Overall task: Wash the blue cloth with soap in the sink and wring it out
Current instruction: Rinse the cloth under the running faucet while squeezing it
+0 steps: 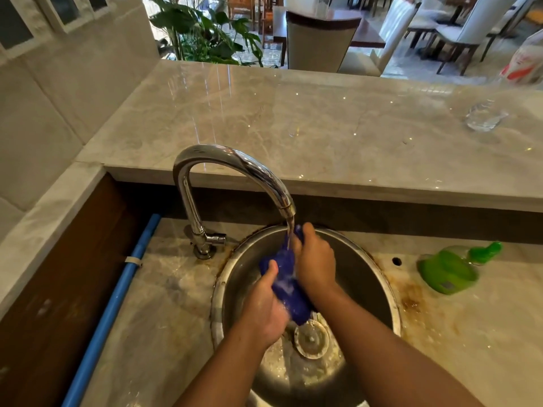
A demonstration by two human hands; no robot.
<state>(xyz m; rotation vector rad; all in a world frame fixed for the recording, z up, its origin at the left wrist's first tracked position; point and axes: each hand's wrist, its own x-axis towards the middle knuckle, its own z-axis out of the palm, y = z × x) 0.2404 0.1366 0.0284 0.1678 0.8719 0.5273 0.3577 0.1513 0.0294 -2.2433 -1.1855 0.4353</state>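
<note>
Blue cloth (289, 284) sits bunched at centre frame, over the sink (379, 292), both hands clamped on it: left hand (266, 308) low, right hand (316, 261) higher. Faucet (235, 165) water hits it, so probably rinsing. Next move looks like twisting it hard. Green soap bottle (449, 270) lies on the surface at right.

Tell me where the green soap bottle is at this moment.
In the head view, the green soap bottle lies on its side on the counter, right of the sink, away from both hands.

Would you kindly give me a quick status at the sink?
Both hands, left and right, gripping blue cloth. Cloth under running tap. Nothing blocking.
</note>
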